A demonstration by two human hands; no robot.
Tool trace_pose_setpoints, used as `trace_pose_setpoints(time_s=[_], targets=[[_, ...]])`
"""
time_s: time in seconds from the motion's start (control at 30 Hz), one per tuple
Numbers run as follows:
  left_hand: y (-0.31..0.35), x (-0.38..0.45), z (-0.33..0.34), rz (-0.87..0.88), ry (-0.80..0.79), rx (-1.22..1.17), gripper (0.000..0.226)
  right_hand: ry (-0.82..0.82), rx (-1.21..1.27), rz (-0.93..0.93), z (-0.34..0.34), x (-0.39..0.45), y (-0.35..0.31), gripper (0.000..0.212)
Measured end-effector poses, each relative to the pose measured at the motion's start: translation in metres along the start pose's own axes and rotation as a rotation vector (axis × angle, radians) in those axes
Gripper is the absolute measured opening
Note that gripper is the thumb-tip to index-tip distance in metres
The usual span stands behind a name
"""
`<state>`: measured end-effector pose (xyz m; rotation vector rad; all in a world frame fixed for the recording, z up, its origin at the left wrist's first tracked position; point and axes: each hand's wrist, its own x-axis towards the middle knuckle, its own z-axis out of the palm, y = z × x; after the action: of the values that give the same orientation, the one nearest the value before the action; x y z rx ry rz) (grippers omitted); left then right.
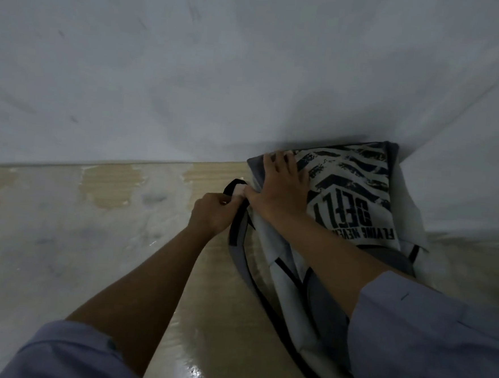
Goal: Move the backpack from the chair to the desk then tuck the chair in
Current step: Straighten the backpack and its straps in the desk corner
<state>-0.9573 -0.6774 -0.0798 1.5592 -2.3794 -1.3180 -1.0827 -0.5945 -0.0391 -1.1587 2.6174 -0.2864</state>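
Observation:
The backpack point(356, 202) is grey and white with black print and lettering. It lies on the wooden desk point(97, 237), pushed against the white wall at the right. My left hand point(212, 214) is closed around the black top strap at the bag's left edge. My right hand point(282, 185) lies flat on the bag's upper left corner, fingers spread and pressing on it. The bag's straps trail toward me under my right forearm. The chair is out of view.
A white wall point(221, 68) runs along the desk's far edge and meets another wall in a corner behind the bag. The desk surface is light wood with pale worn patches and a glossy reflection near me.

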Motion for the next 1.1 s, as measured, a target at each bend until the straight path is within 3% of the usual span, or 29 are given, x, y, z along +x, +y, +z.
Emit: trace_pose_setpoints(time_s=[0.07,0.17,0.3,0.4,0.53,0.73,0.9,1.1], targets=[[-0.005,0.000,0.001,0.023,-0.051,-0.069,0.063,0.020,-0.015,0.004,0.003,0.001,-0.001,0.077],[-0.010,-0.004,-0.002,0.133,-0.028,0.011,0.070,0.044,-0.050,-0.003,0.004,0.003,-0.003,0.056],[-0.020,-0.001,-0.003,0.225,0.060,0.111,0.036,0.110,0.060,-0.001,0.001,0.004,-0.001,0.038],[-0.026,0.002,-0.004,0.114,0.038,0.161,0.029,0.160,0.189,0.018,-0.003,-0.001,0.005,0.039],[-0.020,0.005,-0.007,-0.053,-0.153,0.305,0.050,0.147,0.302,0.024,-0.010,-0.001,0.011,0.042],[0.008,0.006,-0.020,-0.368,-0.443,0.184,0.059,0.158,0.371,0.007,-0.017,-0.001,0.014,0.037],[0.018,0.018,-0.019,-0.347,-0.176,-0.063,0.036,0.190,0.476,-0.029,-0.024,0.002,0.016,0.037],[0.040,0.041,-0.005,-0.282,0.021,-0.327,0.042,0.305,0.611,-0.088,-0.039,0.014,0.031,0.032]])
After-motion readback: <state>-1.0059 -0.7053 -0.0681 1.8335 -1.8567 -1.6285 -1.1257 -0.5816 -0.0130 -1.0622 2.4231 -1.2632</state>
